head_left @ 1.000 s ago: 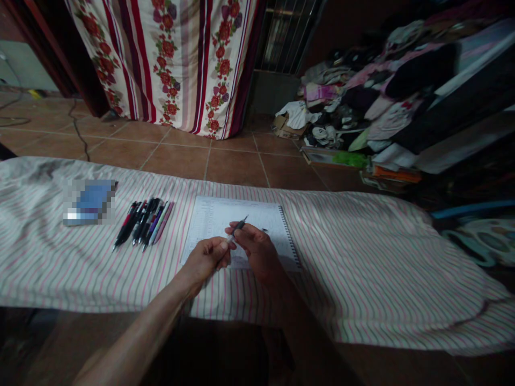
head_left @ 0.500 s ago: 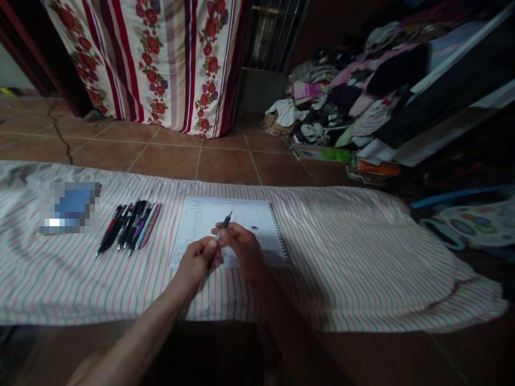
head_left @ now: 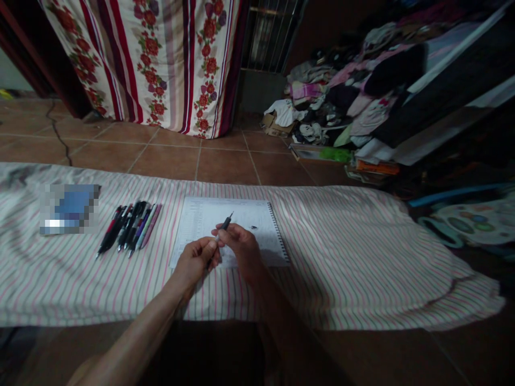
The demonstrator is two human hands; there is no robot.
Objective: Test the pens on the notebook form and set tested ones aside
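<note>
Between my two hands is a dark pen [head_left: 226,222], tilted with its thin tip pointing up and away from me. My left hand [head_left: 199,254] is closed around its lower part. My right hand [head_left: 238,239] pinches it nearer the tip, the fingers of both hands almost touching. Below them lies a spiral notebook [head_left: 261,212], open at a white page with faint printing, its coil on the right side. A small dark piece [head_left: 253,228] rests on the page, just right of my right hand; it is too small to name.
Left of the notebook several pens [head_left: 127,228] lie side by side on a striped cloth [head_left: 341,241]. Farther left is a blurred-out blue object [head_left: 74,203]. Beyond the cloth are a tiled floor [head_left: 225,163], a flowered curtain [head_left: 169,69] and a heap of clothes [head_left: 338,96].
Hardly anything differs. Both hands keep hold of the pen over the notebook, with only a slight shift of the fingers and of the camera view.
</note>
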